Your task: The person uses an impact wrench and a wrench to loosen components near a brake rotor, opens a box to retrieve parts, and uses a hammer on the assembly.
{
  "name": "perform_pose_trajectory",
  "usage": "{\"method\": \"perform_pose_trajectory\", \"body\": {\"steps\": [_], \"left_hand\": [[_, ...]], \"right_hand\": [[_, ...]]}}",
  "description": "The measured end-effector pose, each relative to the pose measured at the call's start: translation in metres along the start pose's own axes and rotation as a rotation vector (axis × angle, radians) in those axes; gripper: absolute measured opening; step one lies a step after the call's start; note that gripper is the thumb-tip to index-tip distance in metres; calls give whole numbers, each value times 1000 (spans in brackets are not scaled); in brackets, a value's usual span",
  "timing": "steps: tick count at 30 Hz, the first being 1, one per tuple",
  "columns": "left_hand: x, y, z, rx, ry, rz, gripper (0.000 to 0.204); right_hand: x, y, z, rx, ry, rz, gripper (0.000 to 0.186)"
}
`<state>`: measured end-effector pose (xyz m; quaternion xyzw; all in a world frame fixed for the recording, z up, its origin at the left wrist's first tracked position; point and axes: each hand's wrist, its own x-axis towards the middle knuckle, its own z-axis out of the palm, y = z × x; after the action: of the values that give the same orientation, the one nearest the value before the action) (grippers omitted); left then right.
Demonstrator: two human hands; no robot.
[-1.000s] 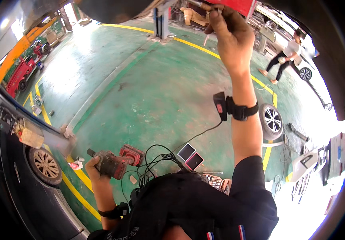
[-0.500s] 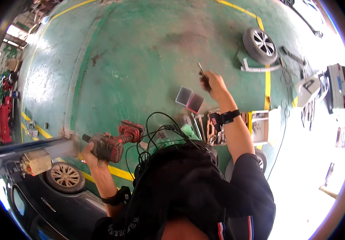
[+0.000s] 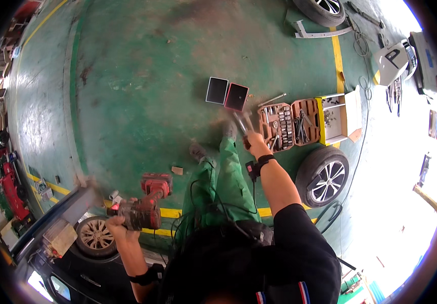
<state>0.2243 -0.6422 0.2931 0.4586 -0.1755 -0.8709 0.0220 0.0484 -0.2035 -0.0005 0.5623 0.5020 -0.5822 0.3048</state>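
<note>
My left hand (image 3: 123, 228), low on the left, grips a dirty red-and-black cordless impact wrench (image 3: 146, 215); its red battery base points up. My right hand (image 3: 254, 143) is closed on a slim metal tool (image 3: 240, 121), blurred by motion, held over the floor by my feet and left of an open brown socket case (image 3: 281, 129). A yellow-edged box (image 3: 334, 124) with small loose parts adjoins that case. A long bar (image 3: 273, 99) lies above it. Two flat dark rectangles, one white-rimmed (image 3: 217, 89), one red-rimmed (image 3: 237, 97), lie above my right hand.
A loose alloy wheel (image 3: 322, 177) lies right of my legs, another (image 3: 319, 9) at top right. A car's wheel (image 3: 95, 234) and a lift arm (image 3: 56, 218) are at lower left. Cables (image 3: 361, 86) and body panels (image 3: 392, 63) lie right. Red equipment (image 3: 13, 187) stands far left.
My right hand has come down from the raised red area to beside the socket case, holding the metal tool. The view has tipped downward toward my feet; the left hand still holds the wrench.
</note>
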Motion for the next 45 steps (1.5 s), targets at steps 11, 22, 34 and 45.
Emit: {"method": "perform_pose_trajectory", "body": {"steps": [11, 22, 34, 45], "left_hand": [[21, -57, 10, 71, 52, 26, 67], [27, -72, 38, 158, 52, -71, 58], [76, -107, 73, 558, -246, -327, 60], [41, -192, 125, 718, -394, -634, 57]], "right_hand": [[95, -40, 9, -12, -2, -55, 12], [59, -15, -33, -39, -41, 38, 14], [-56, 64, -99, -401, 109, -925, 37], [-223, 102, -44, -524, -444, -1384, 64]]}}
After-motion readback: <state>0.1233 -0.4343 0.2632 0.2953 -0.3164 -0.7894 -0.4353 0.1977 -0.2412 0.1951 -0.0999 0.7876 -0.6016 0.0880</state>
